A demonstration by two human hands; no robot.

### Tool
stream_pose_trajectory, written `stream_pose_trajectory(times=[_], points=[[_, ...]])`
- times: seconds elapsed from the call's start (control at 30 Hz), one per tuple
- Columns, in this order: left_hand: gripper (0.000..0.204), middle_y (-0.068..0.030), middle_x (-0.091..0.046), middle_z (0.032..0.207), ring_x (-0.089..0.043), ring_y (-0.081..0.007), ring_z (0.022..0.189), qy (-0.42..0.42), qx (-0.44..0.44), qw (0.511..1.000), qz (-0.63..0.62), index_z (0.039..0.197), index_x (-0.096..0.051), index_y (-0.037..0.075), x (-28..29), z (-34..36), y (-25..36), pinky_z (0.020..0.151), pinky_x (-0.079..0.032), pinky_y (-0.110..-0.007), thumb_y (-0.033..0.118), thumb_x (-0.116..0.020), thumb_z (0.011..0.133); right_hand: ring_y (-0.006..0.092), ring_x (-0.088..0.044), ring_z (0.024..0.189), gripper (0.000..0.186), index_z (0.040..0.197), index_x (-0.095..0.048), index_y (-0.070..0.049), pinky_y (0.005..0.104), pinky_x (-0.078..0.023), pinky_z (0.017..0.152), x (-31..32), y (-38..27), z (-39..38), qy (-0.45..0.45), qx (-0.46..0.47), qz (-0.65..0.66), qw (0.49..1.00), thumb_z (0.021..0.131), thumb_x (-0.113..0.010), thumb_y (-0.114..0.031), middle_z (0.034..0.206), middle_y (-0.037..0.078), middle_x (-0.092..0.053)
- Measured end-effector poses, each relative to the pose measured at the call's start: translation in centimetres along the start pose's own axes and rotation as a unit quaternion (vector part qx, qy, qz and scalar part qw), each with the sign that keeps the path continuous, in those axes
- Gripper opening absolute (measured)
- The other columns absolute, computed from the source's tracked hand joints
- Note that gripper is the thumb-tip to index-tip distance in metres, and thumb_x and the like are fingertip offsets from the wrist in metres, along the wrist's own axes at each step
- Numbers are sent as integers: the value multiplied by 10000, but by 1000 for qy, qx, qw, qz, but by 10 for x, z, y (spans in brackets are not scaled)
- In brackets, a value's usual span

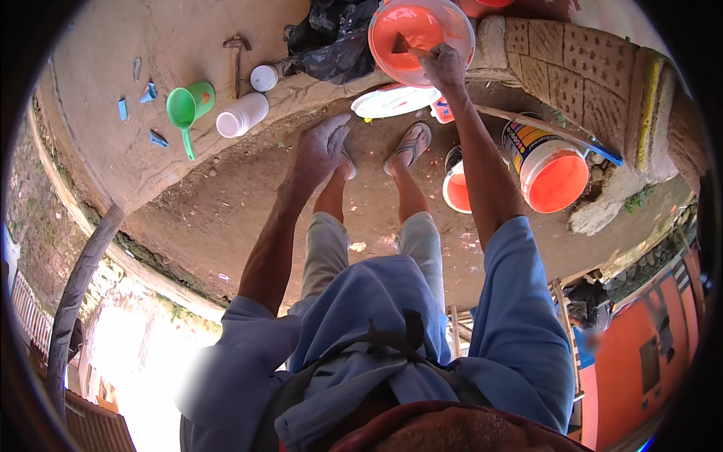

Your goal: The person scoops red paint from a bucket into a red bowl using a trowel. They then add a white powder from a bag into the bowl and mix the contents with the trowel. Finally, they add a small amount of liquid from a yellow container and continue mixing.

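My right hand (446, 69) grips a scraper (403, 41) dipped in a plastic bucket (467, 38) of orange paint (410, 26) at the top centre. Below the bucket lies a white lid (384, 104), with a small red-and-blue item (443, 111) beside it. My left hand (325, 143) hangs left of the lid over the dirt, its fingers loosely bent and apart, with nothing visible in it. A crumpled black plastic bag (327, 56) sits left of the bucket.
A green scoop (188, 105), white containers (242, 113), a hammer (238, 64) and blue scraps (123, 109) lie on the ledge (120, 166). Two orange-filled buckets (553, 184) (456, 192) and a long-handled tool (606, 157) are at right, beside a rough carved border (565, 53).
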State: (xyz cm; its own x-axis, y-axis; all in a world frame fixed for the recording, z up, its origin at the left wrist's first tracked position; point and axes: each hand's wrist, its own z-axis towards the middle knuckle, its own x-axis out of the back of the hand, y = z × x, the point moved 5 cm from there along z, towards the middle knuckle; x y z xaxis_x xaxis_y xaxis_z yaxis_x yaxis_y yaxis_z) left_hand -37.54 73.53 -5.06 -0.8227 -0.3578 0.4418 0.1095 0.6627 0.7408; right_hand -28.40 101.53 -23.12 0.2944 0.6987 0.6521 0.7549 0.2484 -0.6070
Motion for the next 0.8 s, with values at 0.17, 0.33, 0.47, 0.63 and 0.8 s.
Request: stream_pose_trajectory(times=[0.17, 0.33, 0.47, 0.63, 0.8], points=[[287, -194, -687, 1145, -673, -281, 1063, 3, 9, 1000, 23, 1207, -642, 8, 2, 9, 0, 911, -507, -341, 154, -605, 962, 401, -672, 845, 291, 940, -620, -47, 504, -518, 747, 11, -24, -19, 94, -25, -67, 993, 779, -702, -276, 845, 205, -695], [289, -190, -691, 1135, -673, -279, 1061, 2, -15, 999, 31, 1212, -636, 0, -1, 14, 7, 913, -506, -338, 149, -599, 967, 388, -686, 792, 424, 1105, -527, -49, 523, -525, 673, 25, -24, -12, 132, 70, -179, 972, 758, -696, -225, 827, 188, -694], [291, -189, -690, 1139, -674, -275, 1056, -5, -22, 1000, 2, 1214, -633, -3, -9, 14, 8, 911, -507, -337, 147, -599, 966, 392, -685, 787, 416, 1088, -535, -33, 514, -530, 690, 7, -26, 0, 102, 100, -216, 966, 751, -693, -219, 815, 207, -689], [290, -190, -690, 1136, -676, -269, 1053, -14, -15, 1000, 3, 1210, -634, -5, -11, 11, 9, 904, -508, -337, 146, -599, 966, 386, -680, 767, 282, 967, -601, -18, 495, -528, 712, 10, -18, 13, 126, 65, -131, 981, 779, -666, -217, 786, 223, -680], [287, -195, -694, 1123, -673, -291, 1066, -2, 4, 995, -97, 1203, -642, -5, -8, 12, 7, 905, -505, -340, 154, -591, 969, 327, -661, 675, 287, 904, -626, -1, 443, -523, 689, 6, 34, 32, 91, -22, 108, 990, 777, -695, -249, 758, 185, -673]])
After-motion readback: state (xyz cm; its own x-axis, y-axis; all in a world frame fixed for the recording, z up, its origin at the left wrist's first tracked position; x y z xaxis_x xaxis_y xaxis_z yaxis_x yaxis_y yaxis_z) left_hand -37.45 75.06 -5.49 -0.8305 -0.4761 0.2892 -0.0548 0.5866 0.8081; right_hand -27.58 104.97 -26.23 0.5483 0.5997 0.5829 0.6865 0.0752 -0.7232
